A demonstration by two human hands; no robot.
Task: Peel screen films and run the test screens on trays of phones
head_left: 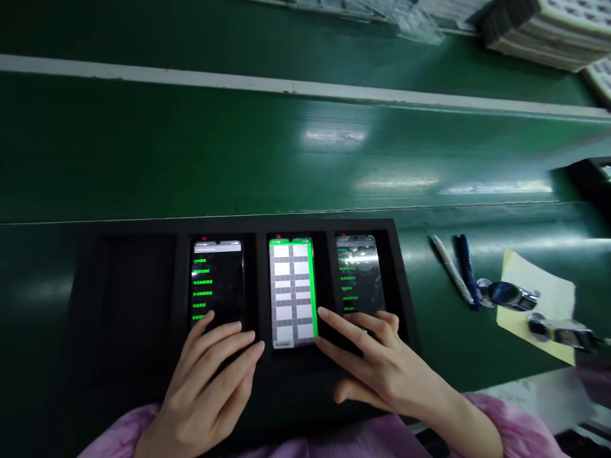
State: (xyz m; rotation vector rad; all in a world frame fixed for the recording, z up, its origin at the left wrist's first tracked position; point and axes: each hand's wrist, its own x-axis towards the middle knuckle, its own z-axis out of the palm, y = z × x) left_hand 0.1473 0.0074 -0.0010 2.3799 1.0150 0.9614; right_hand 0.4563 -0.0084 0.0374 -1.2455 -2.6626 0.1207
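Three phones lie in slots of a black tray point(260, 228). The left phone point(224, 273) shows green text on black, and my left hand point(212, 375) rests over its lower part with fingers apart, holding nothing. On the middle phone point(293, 286) a light grid shows, with a green strip along the top and right edge. My right hand point(377, 359) has its fingers spread, two fingertips at the middle phone's lower right edge. Its other fingers lie over the lower part of the right phone point(360, 273), whose dark screen shows green text and reflections.
Right of the tray lie a white pen point(451, 268), a blue pen point(466, 270) and yellow paper point(534, 273) with metal-and-dark objects point(508, 295) on it. Stacked trays point(539, 32) and clear plastic pieces point(405, 19) sit at the back. A white rail point(191, 77) crosses behind.
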